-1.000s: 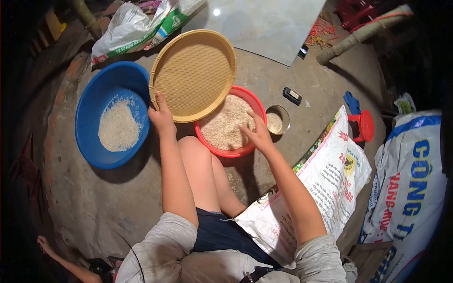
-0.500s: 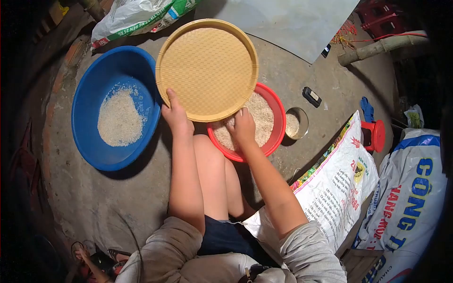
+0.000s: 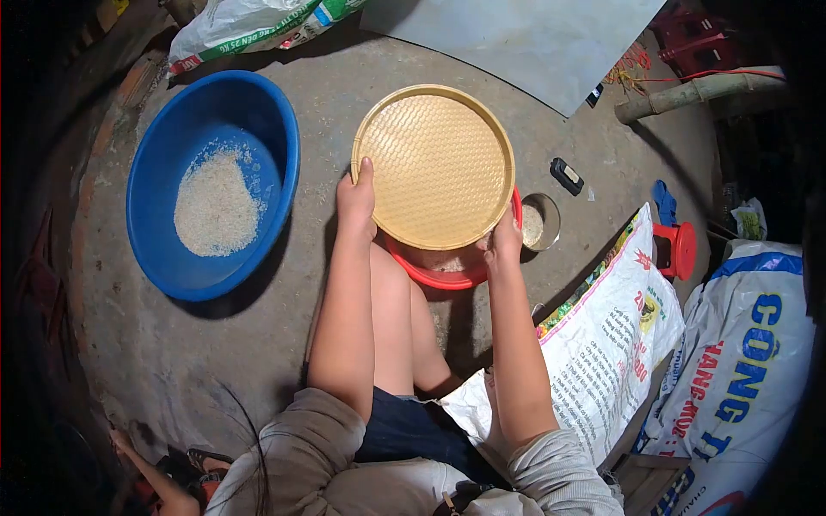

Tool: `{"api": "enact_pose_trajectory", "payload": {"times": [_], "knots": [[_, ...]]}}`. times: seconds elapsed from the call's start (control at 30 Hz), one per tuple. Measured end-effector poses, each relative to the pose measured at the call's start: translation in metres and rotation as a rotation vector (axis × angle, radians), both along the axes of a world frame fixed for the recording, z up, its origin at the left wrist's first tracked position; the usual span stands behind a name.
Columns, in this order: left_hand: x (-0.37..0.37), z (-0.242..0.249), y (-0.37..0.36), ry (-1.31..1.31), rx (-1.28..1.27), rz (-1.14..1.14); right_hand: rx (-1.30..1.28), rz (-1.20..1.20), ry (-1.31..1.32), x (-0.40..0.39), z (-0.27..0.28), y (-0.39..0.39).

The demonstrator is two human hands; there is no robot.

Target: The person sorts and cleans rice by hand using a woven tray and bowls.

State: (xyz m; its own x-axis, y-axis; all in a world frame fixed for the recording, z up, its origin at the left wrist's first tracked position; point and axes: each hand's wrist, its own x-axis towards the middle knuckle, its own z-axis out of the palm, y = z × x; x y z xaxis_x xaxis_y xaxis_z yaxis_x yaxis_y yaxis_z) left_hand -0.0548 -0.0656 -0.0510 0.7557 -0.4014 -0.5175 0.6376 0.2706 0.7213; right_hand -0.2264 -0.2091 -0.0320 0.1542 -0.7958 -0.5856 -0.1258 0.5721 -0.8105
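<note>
A round, yellow woven tray (image 3: pixel 434 163) is held over the red basin (image 3: pixel 447 279), and its inside looks bare. My left hand (image 3: pixel 355 199) grips the tray's left rim with the thumb on top. At the lower right rim, my right hand (image 3: pixel 503 240) is closed on the tray, its fingers partly hidden beneath. Most of the red basin is covered by the tray; some pale grain (image 3: pixel 440 261) shows below the rim. To the left, a blue basin (image 3: pixel 138 232) holds a heap of whitish grain (image 3: pixel 215 206).
A metal tin (image 3: pixel 552 230) with grain stands right of the red basin, near a small black device (image 3: pixel 566 175). White printed sacks (image 3: pixel 594 361) lie at right, beside a red stool (image 3: pixel 684 249). A grey sheet (image 3: pixel 516 43) lies ahead. Another person's arm (image 3: pixel 155 473) shows at lower left.
The tray has moved right and toward me, now over the red basin. My right hand has come out of the grain and taken hold of the tray's right rim.
</note>
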Motion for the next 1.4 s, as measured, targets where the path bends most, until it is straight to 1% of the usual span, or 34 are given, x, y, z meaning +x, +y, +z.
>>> {"api": "enact_pose_trajectory", "payload": {"times": [0.03,0.07,0.13,0.17,0.2,0.27,0.33,0.37,0.4,0.43,0.47,0.53,0.57,0.6,0.67,0.7,0.73,0.8,0.83,0.87,0.93,0.97,1.0,1.07,1.1,1.13,1.2,1.23,1.27,1.33,1.37,1.4], "knots": [[0.000,-0.002,0.000,0.060,-0.025,-0.001,-0.084,-0.059,0.021,0.005,0.008,0.001],[-0.001,-0.001,-0.001,0.060,-0.029,0.001,-0.087,-0.057,0.021,0.006,0.012,-0.001],[-0.004,0.000,-0.002,0.032,0.003,0.022,-0.251,-0.173,-0.090,0.007,0.021,-0.006],[-0.005,-0.001,-0.003,0.033,-0.002,0.026,-0.267,-0.221,-0.151,0.009,0.028,-0.008],[-0.005,-0.002,-0.003,0.021,0.011,0.039,-0.272,-0.217,-0.151,0.012,0.034,-0.008],[-0.003,-0.005,-0.003,0.012,0.021,0.054,-0.208,-0.300,-0.164,0.015,0.048,-0.007],[-0.001,-0.006,-0.001,-0.037,0.082,-0.011,-0.185,-0.263,-0.142,0.021,0.060,-0.001],[-0.002,-0.008,-0.002,-0.035,0.079,-0.007,-0.192,-0.158,-0.114,0.025,0.064,0.003],[-0.004,-0.010,-0.003,-0.068,0.099,-0.065,-0.198,-0.052,-0.085,0.028,0.066,0.007],[-0.007,-0.012,-0.004,-0.100,0.119,-0.122,-0.261,0.061,0.034,0.031,0.065,0.007],[-0.009,-0.011,-0.005,-0.098,0.118,-0.119,-0.262,0.065,0.035,0.034,0.061,0.005],[-0.013,-0.007,-0.008,-0.075,0.127,-0.208,-0.538,0.484,0.188,0.036,0.050,0.002],[-0.015,-0.007,-0.009,-0.052,0.076,-0.213,-0.565,0.633,0.185,0.040,0.059,0.006],[-0.015,-0.003,-0.008,-0.051,0.074,-0.211,-0.567,0.635,0.186,0.042,0.066,0.008],[-0.015,0.003,-0.005,0.041,0.027,-0.230,-1.058,0.956,0.256,0.046,0.085,0.016],[-0.014,0.000,-0.005,0.043,0.027,-0.229,-0.849,0.982,0.296,0.047,0.109,0.024],[-0.013,-0.004,-0.004,0.034,0.044,-0.206,-0.849,0.984,0.298,0.042,0.109,0.024],[-0.010,-0.008,-0.003,0.026,0.058,-0.181,-1.047,0.803,0.321,0.030,0.100,0.021],[-0.009,-0.010,-0.002,0.019,0.044,-0.148,-1.184,0.737,0.402,0.019,0.086,0.014],[-0.007,-0.010,-0.001,0.012,0.029,-0.115,-1.187,0.739,0.404,0.011,0.073,0.015],[-0.004,-0.005,0.001,-0.017,0.022,-0.072,-1.164,0.486,0.472,-0.010,0.047,0.018],[-0.003,-0.004,0.002,-0.049,0.017,-0.033,-1.062,0.539,0.445,-0.023,0.025,0.012],[-0.001,-0.006,0.002,-0.047,0.019,-0.036,-1.059,0.538,0.446,-0.025,0.016,0.013],[0.002,-0.009,0.004,-0.190,0.079,0.062,-1.250,0.760,0.673,-0.027,-0.004,0.021],[0.003,-0.010,0.004,-0.200,0.082,0.108,-1.238,0.822,0.783,-0.026,-0.014,0.023],[0.005,-0.011,0.006,-0.201,0.086,0.105,-1.233,0.821,0.781,-0.022,-0.025,0.025],[0.008,-0.012,0.011,-0.245,0.139,0.191,-1.070,0.762,0.747,-0.009,-0.040,0.033],[0.010,-0.012,0.013,-0.239,0.142,0.225,-0.973,0.768,0.873,-0.006,-0.046,0.038],[0.012,-0.011,0.015,-0.241,0.146,0.225,-0.970,0.769,0.870,-0.003,-0.044,0.042],[0.016,-0.008,0.019,-0.286,0.168,0.252,-0.900,0.847,1.105,0.003,-0.038,0.051],[0.016,-0.010,0.021,-0.285,0.172,0.248,-0.894,0.848,1.107,0.002,-0.036,0.056],[0.016,-0.010,0.021,-0.224,0.153,0.270,-0.938,0.899,1.151,0.002,-0.033,0.061]]}}
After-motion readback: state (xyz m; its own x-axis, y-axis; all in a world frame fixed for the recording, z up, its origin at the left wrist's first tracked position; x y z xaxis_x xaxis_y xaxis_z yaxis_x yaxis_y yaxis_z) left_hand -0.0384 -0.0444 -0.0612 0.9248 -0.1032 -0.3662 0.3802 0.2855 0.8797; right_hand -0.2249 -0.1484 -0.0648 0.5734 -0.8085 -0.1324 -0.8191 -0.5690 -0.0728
